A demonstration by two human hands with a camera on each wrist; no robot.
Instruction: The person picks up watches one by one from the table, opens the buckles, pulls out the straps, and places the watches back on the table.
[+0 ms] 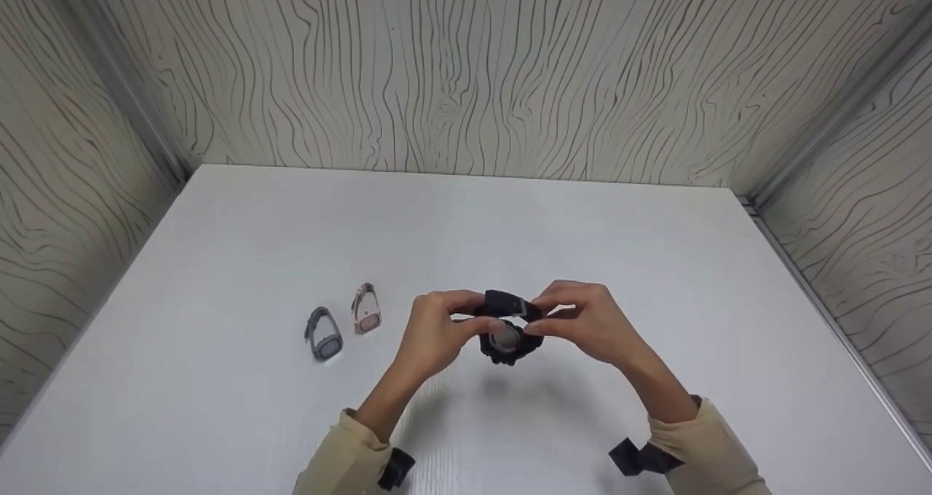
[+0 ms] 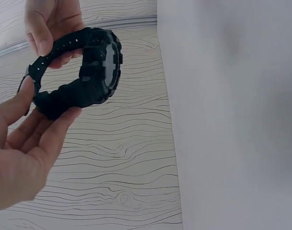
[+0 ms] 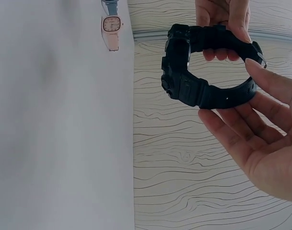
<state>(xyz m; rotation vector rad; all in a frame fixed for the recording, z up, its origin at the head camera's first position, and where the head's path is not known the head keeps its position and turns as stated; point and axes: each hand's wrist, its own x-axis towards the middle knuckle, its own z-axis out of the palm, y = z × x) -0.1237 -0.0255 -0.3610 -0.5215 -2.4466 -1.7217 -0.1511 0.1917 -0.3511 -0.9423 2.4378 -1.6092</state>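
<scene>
A person holds a chunky black sports watch [image 2: 92,85] in the air above the white table [image 1: 218,262], near the middle of the body, both hands on its strap [image 2: 65,42]. The left hand [image 1: 440,329] pinches one side of the strap between thumb and fingers; the right hand [image 1: 595,322] pinches the other side, close to the metal buckle [image 3: 263,62]. Both grips are narrow, closed down to the strap's thickness. The step in hand appears to be work on the strap at the buckle — a judgement from where the fingertips sit — and the next move would call for one hand steadying the band while the other handles its end. The watch looks thick and rugged, with a knobbly round bezel, a greyish dial and a row of holes along the strap. The band bends into a loop, though whether it is fastened cannot be told. A blue-grey watch [image 1: 330,347] and a pink watch [image 1: 368,323] lie to the left, well apart from the hands.
</scene>
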